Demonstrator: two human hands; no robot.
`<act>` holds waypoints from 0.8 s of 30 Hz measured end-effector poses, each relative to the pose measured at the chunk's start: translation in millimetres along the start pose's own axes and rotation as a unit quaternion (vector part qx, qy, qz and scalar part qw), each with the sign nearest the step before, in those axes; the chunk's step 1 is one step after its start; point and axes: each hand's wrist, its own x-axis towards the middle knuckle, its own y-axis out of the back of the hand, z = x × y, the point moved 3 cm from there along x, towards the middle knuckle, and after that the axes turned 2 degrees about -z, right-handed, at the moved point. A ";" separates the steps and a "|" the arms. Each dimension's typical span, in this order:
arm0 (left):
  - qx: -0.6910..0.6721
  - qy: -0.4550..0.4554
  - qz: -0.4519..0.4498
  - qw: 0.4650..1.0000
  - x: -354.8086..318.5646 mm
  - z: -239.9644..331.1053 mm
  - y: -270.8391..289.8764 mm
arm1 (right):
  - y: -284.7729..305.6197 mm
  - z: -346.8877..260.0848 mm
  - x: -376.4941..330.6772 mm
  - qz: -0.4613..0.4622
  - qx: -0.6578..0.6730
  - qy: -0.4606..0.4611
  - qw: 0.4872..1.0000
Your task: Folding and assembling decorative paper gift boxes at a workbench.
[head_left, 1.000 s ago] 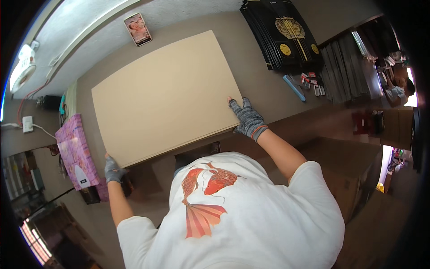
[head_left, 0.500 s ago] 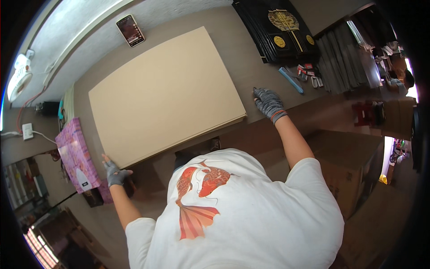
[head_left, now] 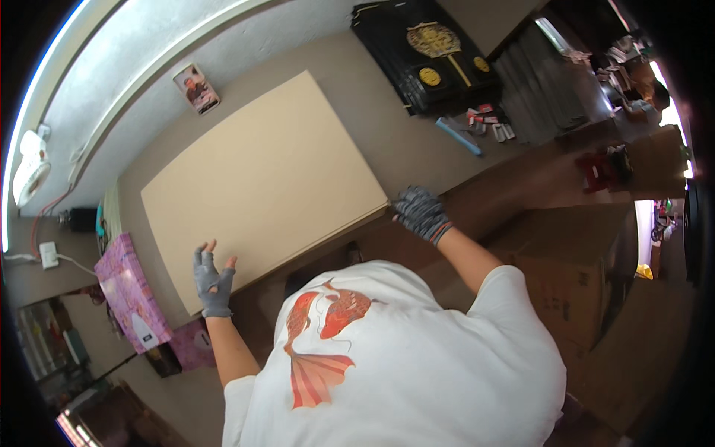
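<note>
- Centrally, a stack of tan sheets (head_left: 261,179) lies on the grey table (head_left: 387,141).
- Left hand (head_left: 214,284): fingers spread wide over the stack's near edge; contact unclear.
- Right hand (head_left: 421,214): fingers bent at the near right corner; whether it grips, I cannot tell.
- Beyond the stack: 1 phone (head_left: 196,89).

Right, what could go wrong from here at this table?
The stack of tan sheets lies near the front edge of the table, so it might slip off. Bare fingertips show on the gloved left hand, so a sheet edge might nick them. The right hand, by the near right corner, could knock the sheets askew.
</note>
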 end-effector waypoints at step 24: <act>-0.707 0.365 -0.125 0.592 56.5 -66.2 -107.2 | -47.1 87.3 -15.5 0.172 0.786 -0.276 0.526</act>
